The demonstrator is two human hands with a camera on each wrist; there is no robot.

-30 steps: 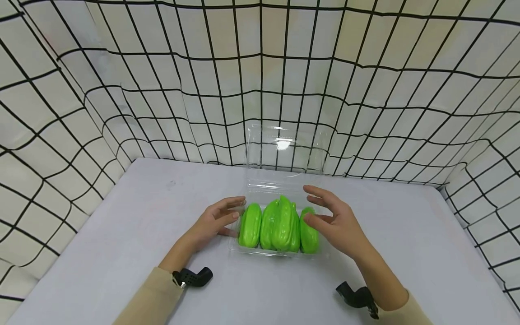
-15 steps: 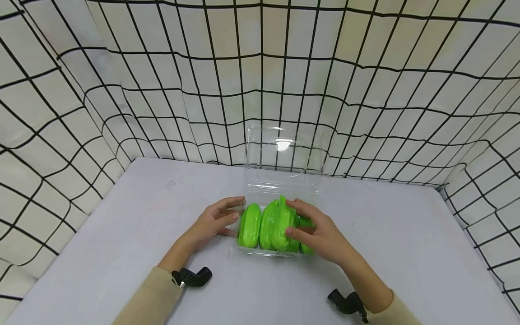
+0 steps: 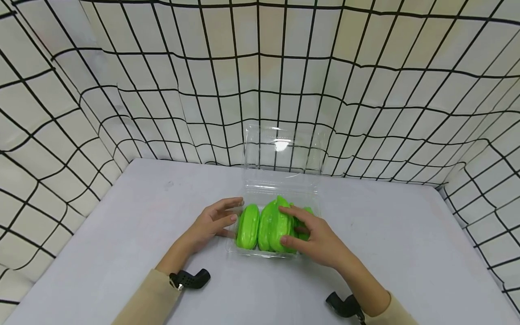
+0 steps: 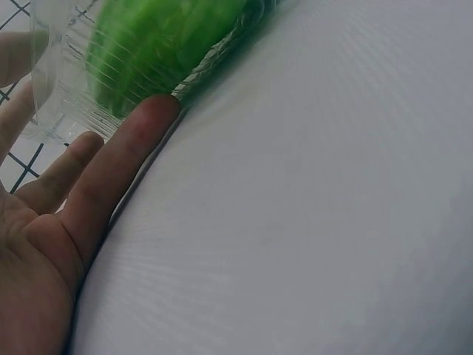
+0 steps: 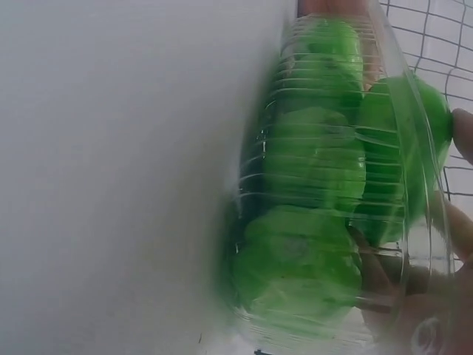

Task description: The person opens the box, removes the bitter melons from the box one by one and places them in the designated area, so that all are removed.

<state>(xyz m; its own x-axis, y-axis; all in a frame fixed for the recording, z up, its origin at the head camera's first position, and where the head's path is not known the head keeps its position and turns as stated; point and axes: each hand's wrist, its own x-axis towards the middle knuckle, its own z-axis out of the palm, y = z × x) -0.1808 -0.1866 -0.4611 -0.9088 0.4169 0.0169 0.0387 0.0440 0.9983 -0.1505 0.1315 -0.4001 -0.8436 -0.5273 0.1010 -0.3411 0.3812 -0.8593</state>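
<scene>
Clear plastic forms our box, midway between the desk's side edges, its lid raised toward the far edge. Green vegetables line it, another vegetable lying on top near the middle. Our right hand grasps that upper one between thumb and fingers; our left hand, fingers loosely extended, only touches the box's left wall.

Vegetables lie in a container on the desk, left hand at its left, right hand over its right, lid behind.
</scene>
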